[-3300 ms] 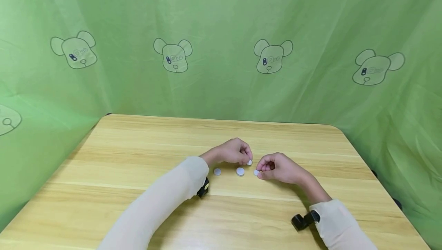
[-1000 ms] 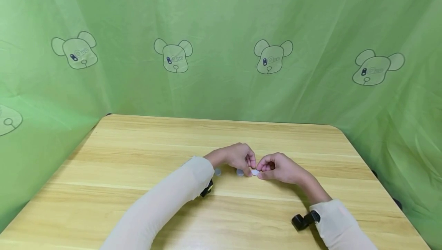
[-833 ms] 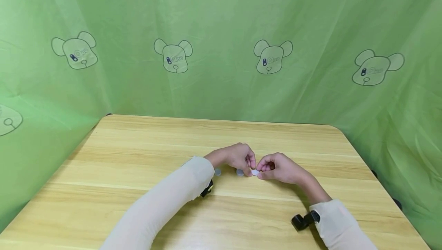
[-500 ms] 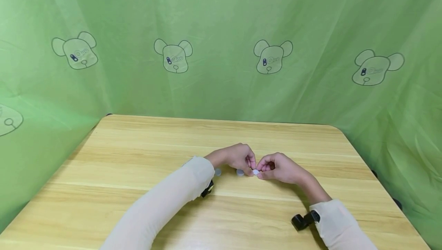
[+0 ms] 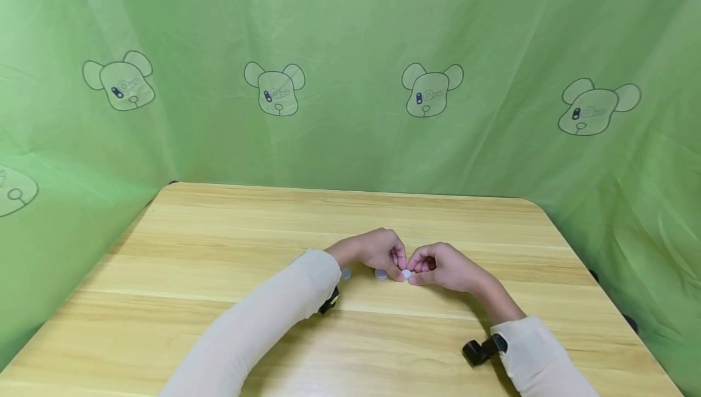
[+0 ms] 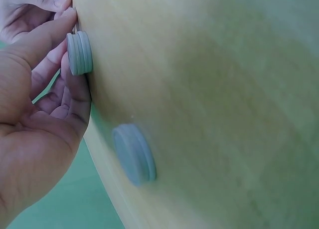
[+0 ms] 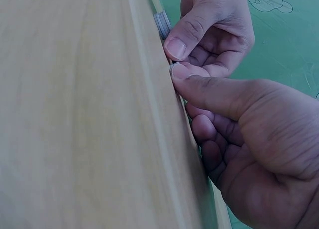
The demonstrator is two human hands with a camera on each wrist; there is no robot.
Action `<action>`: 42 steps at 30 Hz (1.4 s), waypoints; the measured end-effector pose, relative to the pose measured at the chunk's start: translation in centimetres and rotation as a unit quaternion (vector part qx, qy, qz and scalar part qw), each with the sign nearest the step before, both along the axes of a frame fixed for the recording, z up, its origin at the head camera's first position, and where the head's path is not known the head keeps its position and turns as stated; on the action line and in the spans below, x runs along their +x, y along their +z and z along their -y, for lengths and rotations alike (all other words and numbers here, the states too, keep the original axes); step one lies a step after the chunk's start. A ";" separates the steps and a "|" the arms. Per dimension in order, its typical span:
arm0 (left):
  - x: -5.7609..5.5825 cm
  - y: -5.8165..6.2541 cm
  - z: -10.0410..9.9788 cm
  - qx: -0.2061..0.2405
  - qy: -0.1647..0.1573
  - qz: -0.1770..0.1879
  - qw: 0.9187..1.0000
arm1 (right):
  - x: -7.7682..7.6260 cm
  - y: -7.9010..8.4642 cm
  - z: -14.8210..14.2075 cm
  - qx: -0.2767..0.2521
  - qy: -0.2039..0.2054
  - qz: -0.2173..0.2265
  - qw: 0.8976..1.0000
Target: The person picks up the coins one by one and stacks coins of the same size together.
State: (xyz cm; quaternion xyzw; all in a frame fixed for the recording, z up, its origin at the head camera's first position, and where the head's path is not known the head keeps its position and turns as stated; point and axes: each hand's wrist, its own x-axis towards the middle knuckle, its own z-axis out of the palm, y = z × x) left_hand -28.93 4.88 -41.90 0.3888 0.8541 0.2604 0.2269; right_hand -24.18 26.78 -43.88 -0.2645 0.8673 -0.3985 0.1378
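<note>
In the head view, a small round white disc (image 5: 406,274) sits between the fingertips of both hands, low over the table. My left hand (image 5: 381,251) pinches its left side between thumb and fingers, while my right hand (image 5: 446,266) pinches the right side. Just left of that disc stands a short stack of light grey discs (image 5: 380,274); the left wrist view shows this stack (image 6: 79,53) right beside the left hand's fingers. Farther left is another small stack (image 5: 346,273), partly covered by the left sleeve. The thumbs hide most of the pinched disc in the right wrist view.
A wood-grain table (image 5: 274,214) lies under both hands. Green curtain (image 5: 350,141) printed with bear heads hangs behind it and along the sides. Black wrist cameras (image 5: 482,350) are strapped at the beige sleeves.
My left hand has moved right and down with its disc to meet the right hand's disc. The overlapping, elongated outline has narrowed to one round shape. The right hand has stayed put.
</note>
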 end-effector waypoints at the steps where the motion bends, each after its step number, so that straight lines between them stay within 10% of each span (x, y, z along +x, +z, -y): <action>1: 0.0 0.0 0.0 -0.001 0.001 0.000 1.000 | 0.0 0.0 0.0 0.000 0.000 0.000 1.000; 42: -0.1 0.7 1.5 0.031 0.023 0.007 0.999 | -0.2 0.2 -0.2 0.001 0.006 0.011 1.000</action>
